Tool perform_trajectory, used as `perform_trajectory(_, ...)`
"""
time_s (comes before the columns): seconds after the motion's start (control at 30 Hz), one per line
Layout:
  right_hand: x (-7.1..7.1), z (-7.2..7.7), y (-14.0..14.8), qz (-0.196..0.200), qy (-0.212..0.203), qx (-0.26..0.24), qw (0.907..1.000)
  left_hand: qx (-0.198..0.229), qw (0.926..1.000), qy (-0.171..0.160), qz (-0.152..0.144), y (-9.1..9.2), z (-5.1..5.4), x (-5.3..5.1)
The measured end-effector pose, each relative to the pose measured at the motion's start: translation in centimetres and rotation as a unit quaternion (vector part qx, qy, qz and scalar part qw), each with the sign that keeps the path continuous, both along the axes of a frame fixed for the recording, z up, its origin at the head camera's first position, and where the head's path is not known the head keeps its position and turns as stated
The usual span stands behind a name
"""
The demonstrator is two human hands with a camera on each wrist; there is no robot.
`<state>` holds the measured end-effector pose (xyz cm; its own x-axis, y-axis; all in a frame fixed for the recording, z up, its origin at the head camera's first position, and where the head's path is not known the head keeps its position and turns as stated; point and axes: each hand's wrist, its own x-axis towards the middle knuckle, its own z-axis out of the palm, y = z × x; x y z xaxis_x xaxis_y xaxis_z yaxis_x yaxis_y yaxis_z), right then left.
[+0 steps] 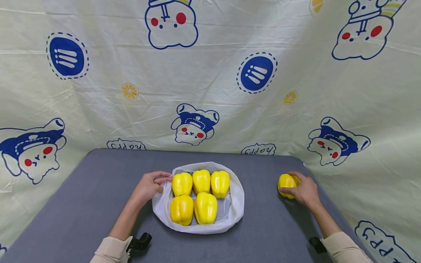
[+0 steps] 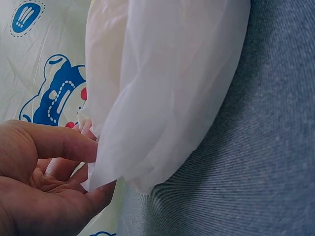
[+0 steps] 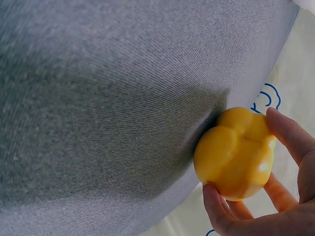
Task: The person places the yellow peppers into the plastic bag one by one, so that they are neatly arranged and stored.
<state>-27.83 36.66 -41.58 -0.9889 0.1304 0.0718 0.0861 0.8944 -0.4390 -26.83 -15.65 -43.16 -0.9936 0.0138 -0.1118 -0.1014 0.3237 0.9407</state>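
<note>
A white plastic bag (image 1: pixel 237 215) sits with its mouth wide and its rim rolled into a ring, several yellow bell peppers (image 1: pixel 205 208) standing inside it in two rows. At its left side my left hand (image 1: pixel 149 187) holds the rim; in the left wrist view the thumb and fingers lie about the thin film (image 2: pixel 157 108), partly hidden by it. Far to the right, my right hand (image 1: pixel 304 189) grips a single yellow bell pepper (image 1: pixel 285 184) between thumb and fingers. The right wrist view shows that pepper (image 3: pixel 236 157) from its lobed end, close to the tabletop.
The table (image 1: pixel 108 204) has a grey cloth top, and its right edge runs close beside my right hand. Behind it hangs a pale curtain (image 1: pixel 213 80) printed with cartoon bears. Each wrist carries a black strap device (image 1: pixel 141 241).
</note>
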Motion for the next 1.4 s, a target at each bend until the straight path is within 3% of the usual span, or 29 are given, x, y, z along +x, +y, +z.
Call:
perform_trajectory(0.73,0.5,0.0,-0.7,0.001,0.019,0.001,0.9998,0.001,1.0000,0.004,-0.002,0.0,0.0,0.0)
perform_trajectory(1.4,1.4,1.8,-4.9,0.043,0.069,-0.005,0.9967,-0.005,1.0000,0.004,-0.001,0.0,-0.1,0.1)
